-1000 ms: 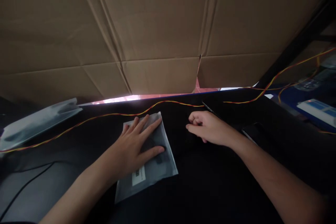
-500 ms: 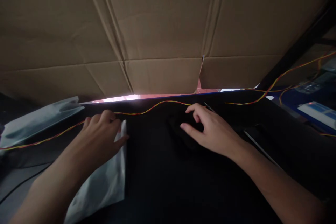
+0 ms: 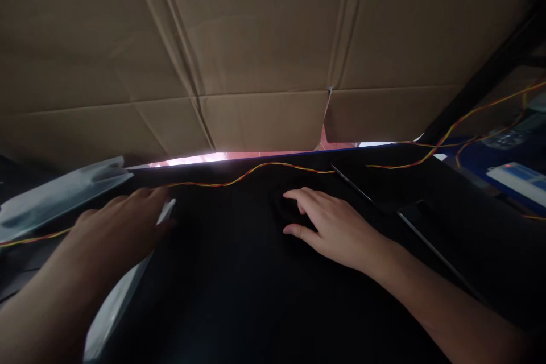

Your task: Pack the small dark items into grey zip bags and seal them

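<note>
At the left, my left hand (image 3: 121, 222), somewhat blurred, has its fingers over a whitish plastic bag (image 3: 111, 310) and grips it. The bag stands tilted so that mostly its edge shows, and part of it is hidden under my hand and wrist. My right hand (image 3: 326, 224) is held over the middle of the black surface (image 3: 230, 284), with thumb and fingers apart and nothing between them. Beyond both hands runs a twisted red and yellow wire (image 3: 273, 164), passing behind my left hand.
Another plastic bag (image 3: 63, 196) lies at the far left. Two flat dark slabs with shiny edges, one nearer (image 3: 439, 250) and one farther (image 3: 362, 182), lie to the right. A white and blue device (image 3: 518, 182) shows a red light. Cardboard (image 3: 264, 40) rises behind.
My left hand has moved left with the plastic bag, which has tipped more onto its edge. My right hand has come slightly nearer and left, uncovering more of the farther dark slab.
</note>
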`<action>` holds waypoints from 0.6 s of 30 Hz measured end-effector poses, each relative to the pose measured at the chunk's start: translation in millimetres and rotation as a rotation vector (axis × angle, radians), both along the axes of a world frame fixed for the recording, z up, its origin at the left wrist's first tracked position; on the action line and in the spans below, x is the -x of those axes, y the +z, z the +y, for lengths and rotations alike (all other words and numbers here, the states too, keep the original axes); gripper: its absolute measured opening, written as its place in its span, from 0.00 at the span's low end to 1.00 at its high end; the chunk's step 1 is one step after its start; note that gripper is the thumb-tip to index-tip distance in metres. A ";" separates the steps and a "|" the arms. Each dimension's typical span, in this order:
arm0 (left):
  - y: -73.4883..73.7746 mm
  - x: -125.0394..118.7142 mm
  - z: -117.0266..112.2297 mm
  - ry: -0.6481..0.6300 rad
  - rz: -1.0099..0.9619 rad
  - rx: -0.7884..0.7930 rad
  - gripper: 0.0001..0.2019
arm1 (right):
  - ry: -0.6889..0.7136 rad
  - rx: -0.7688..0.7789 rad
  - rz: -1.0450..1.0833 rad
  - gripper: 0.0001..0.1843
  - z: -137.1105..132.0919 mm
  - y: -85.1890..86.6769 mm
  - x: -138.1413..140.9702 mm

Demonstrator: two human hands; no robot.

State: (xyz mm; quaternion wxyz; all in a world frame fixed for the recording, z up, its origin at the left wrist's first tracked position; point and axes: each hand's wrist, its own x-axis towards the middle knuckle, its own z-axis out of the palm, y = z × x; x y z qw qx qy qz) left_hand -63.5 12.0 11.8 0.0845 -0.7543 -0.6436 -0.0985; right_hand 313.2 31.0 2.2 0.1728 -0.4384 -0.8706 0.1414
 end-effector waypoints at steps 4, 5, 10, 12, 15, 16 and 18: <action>15.9 -68.3 -1.4 -0.207 0.068 0.039 0.15 | 0.073 0.017 0.099 0.21 -3.6 -1.0 4.2; 15.4 -84.4 -2.8 -0.309 0.031 0.033 0.14 | 0.100 0.034 0.182 0.20 -5.7 -0.9 6.1; -2.7 -121.7 -12.5 -0.493 -0.115 0.115 0.09 | 0.170 0.147 0.787 0.12 -10.6 6.8 9.7; -7.6 -118.5 -13.3 -0.482 -0.118 0.199 0.12 | 0.093 0.165 0.868 0.09 -2.3 9.2 2.1; -4.8 -106.4 -9.8 -0.450 -0.103 0.319 0.13 | -0.153 0.057 0.761 0.10 19.9 6.2 -17.5; -1.6 -102.3 -8.1 -0.444 -0.108 0.353 0.12 | -0.236 -0.042 0.676 0.12 26.8 4.0 -23.7; 6.3 -95.3 -5.4 -0.439 -0.128 0.410 0.12 | -0.319 -0.249 0.535 0.16 35.0 0.6 -31.4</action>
